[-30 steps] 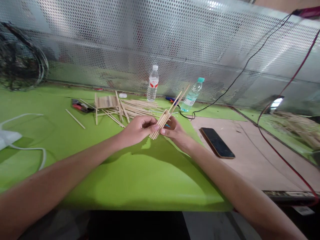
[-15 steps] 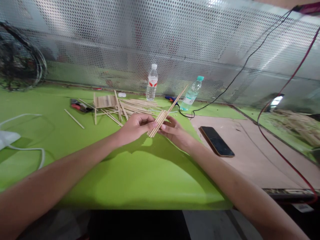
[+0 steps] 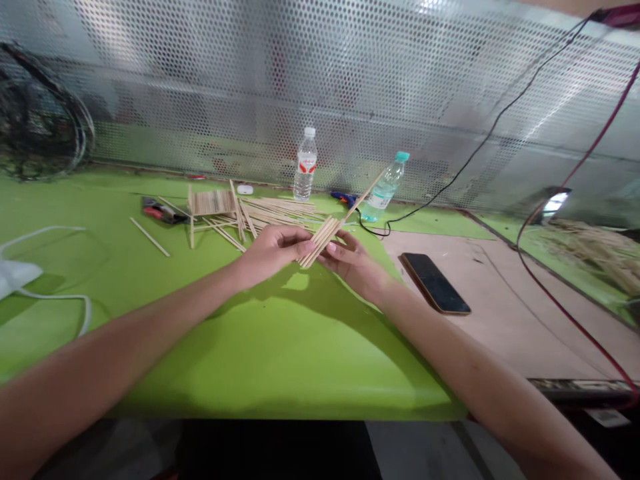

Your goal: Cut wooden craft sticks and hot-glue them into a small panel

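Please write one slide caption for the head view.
Left hand and right hand hold slanted wooden sticks above a green table.

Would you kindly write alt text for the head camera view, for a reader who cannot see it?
A person's left hand and right hand hold a slanted bundle of thin wooden sticks over a green table. Behind lie loose sticks and a stick-built frame; two plastic bottles stand near a perforated screen, and a phone lies at right.

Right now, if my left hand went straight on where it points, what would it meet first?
It is touching the row of sticks your left hand holds; past those, your right hand looks like the first thing in line, though depth there is hard to judge.
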The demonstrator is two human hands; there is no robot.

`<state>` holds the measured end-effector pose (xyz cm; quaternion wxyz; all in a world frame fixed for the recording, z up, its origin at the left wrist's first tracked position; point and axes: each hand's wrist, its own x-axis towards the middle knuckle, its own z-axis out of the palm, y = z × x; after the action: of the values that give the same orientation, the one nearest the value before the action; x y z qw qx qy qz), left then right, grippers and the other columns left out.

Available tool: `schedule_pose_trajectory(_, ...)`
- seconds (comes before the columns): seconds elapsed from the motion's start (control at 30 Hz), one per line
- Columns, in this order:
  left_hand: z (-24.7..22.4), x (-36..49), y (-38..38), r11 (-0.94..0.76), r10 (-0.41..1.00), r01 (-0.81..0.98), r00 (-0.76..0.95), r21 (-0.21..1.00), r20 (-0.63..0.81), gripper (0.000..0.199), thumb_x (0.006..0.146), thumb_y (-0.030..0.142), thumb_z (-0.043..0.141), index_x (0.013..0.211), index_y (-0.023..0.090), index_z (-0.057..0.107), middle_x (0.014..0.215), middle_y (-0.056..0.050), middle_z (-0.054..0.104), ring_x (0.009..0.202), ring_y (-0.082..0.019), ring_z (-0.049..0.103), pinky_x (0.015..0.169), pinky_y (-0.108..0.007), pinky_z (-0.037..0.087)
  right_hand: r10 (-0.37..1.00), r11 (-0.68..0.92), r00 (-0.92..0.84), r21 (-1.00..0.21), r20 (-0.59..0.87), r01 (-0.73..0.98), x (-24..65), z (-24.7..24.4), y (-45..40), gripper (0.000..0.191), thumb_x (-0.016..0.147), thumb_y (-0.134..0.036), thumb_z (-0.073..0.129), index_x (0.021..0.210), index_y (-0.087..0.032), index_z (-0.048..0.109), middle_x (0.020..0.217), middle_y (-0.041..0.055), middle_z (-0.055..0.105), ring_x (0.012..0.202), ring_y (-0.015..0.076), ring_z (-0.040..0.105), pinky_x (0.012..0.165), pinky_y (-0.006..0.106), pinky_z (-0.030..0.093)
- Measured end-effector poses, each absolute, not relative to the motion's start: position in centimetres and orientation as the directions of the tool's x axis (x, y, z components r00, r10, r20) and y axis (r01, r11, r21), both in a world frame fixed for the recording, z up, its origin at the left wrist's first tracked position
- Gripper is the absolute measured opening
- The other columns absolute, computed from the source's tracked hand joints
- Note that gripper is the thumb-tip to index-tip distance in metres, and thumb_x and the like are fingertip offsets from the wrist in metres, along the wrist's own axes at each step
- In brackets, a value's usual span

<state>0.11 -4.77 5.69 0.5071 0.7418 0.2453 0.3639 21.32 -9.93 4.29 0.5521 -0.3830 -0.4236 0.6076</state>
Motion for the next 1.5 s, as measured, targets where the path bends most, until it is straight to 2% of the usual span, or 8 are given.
schedule_pose_trajectory(0.2,5.6,0.2,-4.7,-0.333,0.742,-0.036,0.607,0.942,0.286,0.027,0.086,0.042,0.077,0.104,0.022,0.081,0.095,-0.006,0.079,0.080,-0.017,0.070,0.071,-0.030,0.057,0.994,-0.038,-0.105,-0.920,0.003,-0.390,21.4,4.1,-9.8,0.052,0.078,-0.025,0.089,0.118,-0.028,0.056,0.118,0.0030,0.071,0.119,0.0223,0.069,0.123,0.049,0.043)
schedule_pose_trajectory(0.47,6.0,0.2,-4.9,-0.342,0.752,-0.032,0.590,0.939,0.294,0.025,0.087,0.040,0.077,0.103,0.021,0.081,0.097,-0.006,0.080,0.083,-0.017,0.071,0.074,-0.031,0.058,0.998,-0.025,-0.069,-0.918,0.002,-0.396,21.3,4.2,-9.8,0.048,0.075,-0.025,0.090,0.111,-0.028,0.058,0.124,0.0017,0.069,0.115,0.0195,0.069,0.121,0.044,0.046)
schedule_pose_trajectory(0.77,5.9,0.3,-4.7,-0.312,0.760,-0.075,0.579,0.947,0.296,0.027,0.083,0.039,0.080,0.103,0.020,0.082,0.099,-0.007,0.081,0.085,-0.018,0.073,0.077,-0.033,0.060,0.997,-0.044,-0.077,-0.924,-0.016,-0.380,21.6,4.5,-9.8,0.047,0.074,-0.025,0.090,0.109,-0.027,0.059,0.124,0.0029,0.071,0.113,0.0207,0.070,0.121,0.048,0.044)
schedule_pose_trajectory(0.93,6.0,0.1,-4.8,-0.316,0.724,-0.118,0.612,0.941,0.320,0.023,0.084,0.030,0.078,0.106,0.021,0.082,0.099,-0.006,0.081,0.085,-0.017,0.073,0.078,-0.032,0.061,0.997,-0.031,-0.083,-0.914,0.003,-0.405,21.7,4.3,-9.7,0.039,0.074,-0.025,0.089,0.102,-0.028,0.062,0.115,-0.0006,0.075,0.111,0.0200,0.071,0.115,0.045,0.049)
schedule_pose_trajectory(1.07,5.8,0.1,-4.8,-0.326,0.707,-0.154,0.616,0.933,0.349,0.028,0.083,0.024,0.078,0.110,0.021,0.081,0.100,-0.006,0.081,0.083,-0.016,0.073,0.076,-0.031,0.061,0.996,-0.023,-0.084,-0.901,0.015,-0.432,21.8,4.3,-9.6,0.030,0.076,-0.022,0.085,0.098,-0.027,0.065,0.109,0.0003,0.076,0.108,0.0200,0.071,0.110,0.041,0.053)
schedule_pose_trajectory(1.33,6.4,-0.4,-3.7,-0.407,0.750,-0.010,0.568,0.914,0.340,0.030,0.083,0.025,0.078,0.112,0.019,0.079,0.105,-0.008,0.080,0.088,-0.016,0.073,0.081,-0.033,0.061,0.998,-0.055,-0.020,-0.884,-0.051,-0.463,22.3,4.4,-9.2,0.037,0.070,-0.005,0.079,0.097,-0.027,0.068,0.096,-0.0034,0.076,0.101,0.0164,0.074,0.104,0.030,0.058)
schedule_pose_trajectory(1.4,7.0,-1.4,-2.7,-0.474,0.716,0.072,0.611,0.878,0.337,0.030,0.083,0.026,0.078,0.112,0.019,0.079,0.102,-0.008,0.080,0.086,-0.016,0.072,0.081,-0.033,0.061,0.997,-0.071,0.004,-0.884,-0.081,-0.462,22.5,4.5,-9.1,0.038,0.070,-0.003,0.075,0.100,-0.027,0.068,0.097,-0.0024,0.076,0.103,0.0168,0.074,0.103,0.029,0.059)
schedule_pose_trajectory(1.5,8.2,-3.3,-1.1,-0.496,0.663,0.189,0.713,0.848,0.229,0.030,0.079,0.022,0.080,0.110,0.019,0.080,0.094,-0.006,0.079,0.081,-0.016,0.070,0.078,-0.034,0.060,0.990,-0.095,0.046,-0.882,-0.130,-0.461,22.8,4.5,-8.9,0.042,0.070,0.001,0.067,0.103,-0.026,0.068,0.101,-0.0003,0.078,0.102,0.0163,0.076,0.102,0.028,0.061)
